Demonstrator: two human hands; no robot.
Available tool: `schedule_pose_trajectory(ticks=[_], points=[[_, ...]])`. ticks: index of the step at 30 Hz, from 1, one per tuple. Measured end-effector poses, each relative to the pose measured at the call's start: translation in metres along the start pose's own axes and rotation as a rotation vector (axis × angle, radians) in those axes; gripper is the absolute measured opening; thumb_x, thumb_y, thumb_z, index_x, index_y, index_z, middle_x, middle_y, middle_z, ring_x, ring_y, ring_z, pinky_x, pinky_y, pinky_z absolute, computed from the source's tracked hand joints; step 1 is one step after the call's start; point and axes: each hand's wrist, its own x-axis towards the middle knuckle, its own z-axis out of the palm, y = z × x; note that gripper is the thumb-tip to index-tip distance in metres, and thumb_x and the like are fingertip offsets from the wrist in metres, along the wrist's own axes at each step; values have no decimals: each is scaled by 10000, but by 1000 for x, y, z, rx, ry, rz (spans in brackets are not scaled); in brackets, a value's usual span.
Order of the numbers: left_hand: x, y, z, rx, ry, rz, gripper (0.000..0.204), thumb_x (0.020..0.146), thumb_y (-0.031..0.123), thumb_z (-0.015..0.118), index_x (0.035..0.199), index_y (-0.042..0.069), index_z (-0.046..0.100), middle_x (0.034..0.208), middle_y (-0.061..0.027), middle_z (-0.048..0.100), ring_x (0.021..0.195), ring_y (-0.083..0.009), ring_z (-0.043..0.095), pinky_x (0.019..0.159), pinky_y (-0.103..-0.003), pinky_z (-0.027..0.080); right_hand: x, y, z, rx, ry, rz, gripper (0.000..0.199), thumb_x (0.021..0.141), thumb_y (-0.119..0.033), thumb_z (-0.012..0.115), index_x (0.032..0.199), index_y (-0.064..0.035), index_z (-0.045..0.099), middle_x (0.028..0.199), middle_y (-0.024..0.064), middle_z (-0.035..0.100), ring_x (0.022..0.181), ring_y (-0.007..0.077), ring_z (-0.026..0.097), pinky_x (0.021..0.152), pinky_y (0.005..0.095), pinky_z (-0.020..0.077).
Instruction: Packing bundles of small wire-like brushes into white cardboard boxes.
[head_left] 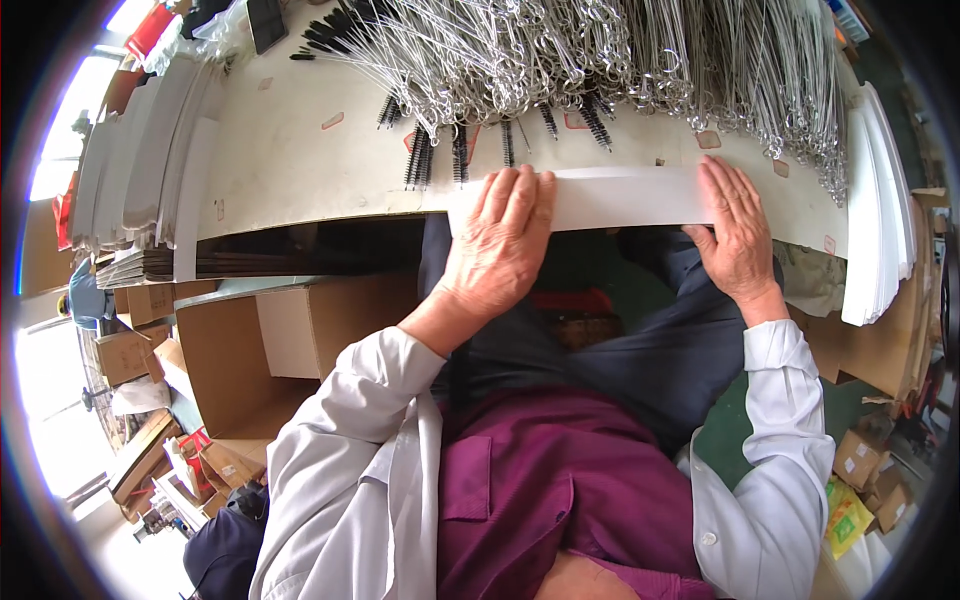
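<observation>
A long, narrow white strip (622, 197), paper or a flattened box, lies along the table's near edge. My left hand (505, 232) rests flat over its left end, fingers stretched out and side by side. At the other end my right hand (738, 228) lies with straight fingers and its thumb apart, touching the strip. Whatever is under the palms is hidden. Just beyond the strip, a large heap of wire-handled brushes (500, 60) with looped ends covers the far side. Black bristle heads (418, 160) poke out of the heap toward me.
Stacks of white flat pieces stand at the left (140, 150) and right (875, 210) ends of the table (290, 150). An open cardboard box (235, 340) sits below the edge on the left. More cartons (865, 465) are at the lower right.
</observation>
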Motion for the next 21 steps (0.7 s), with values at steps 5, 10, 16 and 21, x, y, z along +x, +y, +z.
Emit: schedule_pose_trajectory(ticks=[5,10,16,21], points=[[23,15,19,-76,-14,-1,632,857,150,572,1420,-124,488,1362,-276,523,1277,-408,520,1147,-500,401,-9,20,-11,-55,-8,48,845,935,-515,655,1548,6,399,1570,162,462,1452,364,425,1229,493,309],[24,23,30,-68,-71,-3,666,880,157,558,1470,-125,429,1435,-296,495,1331,-420,497,1183,-515,362,-14,19,-8,-51,-16,74,889,901,-506,711,1547,15,395,1580,162,450,1463,356,414,1229,486,311],[13,18,36,-17,-94,19,664,899,143,539,1493,-123,403,1523,-312,438,1420,-446,435,1223,-531,311,-18,17,-1,-59,-16,92,927,852,-464,781,1543,19,397,1589,158,437,1476,347,400,1236,477,306],[13,15,30,6,-144,14,669,893,134,541,1500,-114,406,1528,-306,444,1435,-432,423,1231,-523,298,-21,16,-5,-51,-44,118,922,837,-442,801,1525,31,410,1590,171,430,1486,342,388,1249,479,288]])
